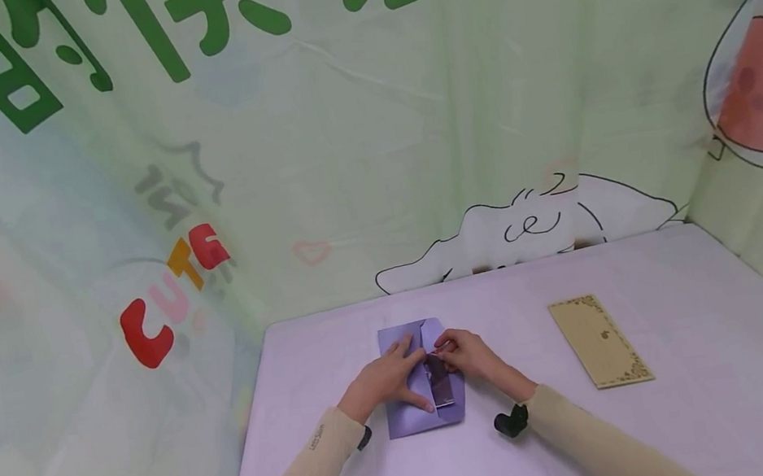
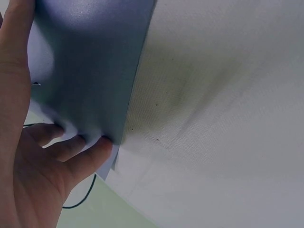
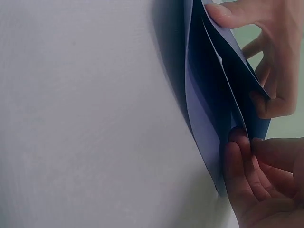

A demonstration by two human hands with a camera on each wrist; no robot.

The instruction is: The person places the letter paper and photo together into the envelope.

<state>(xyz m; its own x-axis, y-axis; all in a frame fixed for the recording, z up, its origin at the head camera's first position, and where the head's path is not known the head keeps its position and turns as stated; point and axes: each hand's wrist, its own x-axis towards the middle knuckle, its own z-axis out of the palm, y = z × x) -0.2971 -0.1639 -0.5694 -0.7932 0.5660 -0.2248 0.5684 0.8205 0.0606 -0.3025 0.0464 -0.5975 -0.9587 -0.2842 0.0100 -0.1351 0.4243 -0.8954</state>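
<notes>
A purple envelope (image 1: pixel 409 423) lies on the table in the head view, its mouth toward the right. My left hand (image 1: pixel 389 377) is spread over it; in the right wrist view the thumb (image 3: pixel 225 15) and bent fingers sit along the bowed upper panel. In the left wrist view, fingertips touch the envelope's outer face (image 2: pixel 90 61). A dark, thin card with a pale edge (image 1: pixel 440 384) shows at the mouth. My right hand (image 1: pixel 468 352) pinches the card's edge at its far end, fingertips inside the opening in the right wrist view. The rest of the card is hidden.
A tan rectangular card (image 1: pixel 597 345) with a brown ornamental border lies to the right on the pale cloth-covered table (image 1: pixel 724 351). Printed curtains (image 1: pixel 339 154) hang behind the table and on both sides.
</notes>
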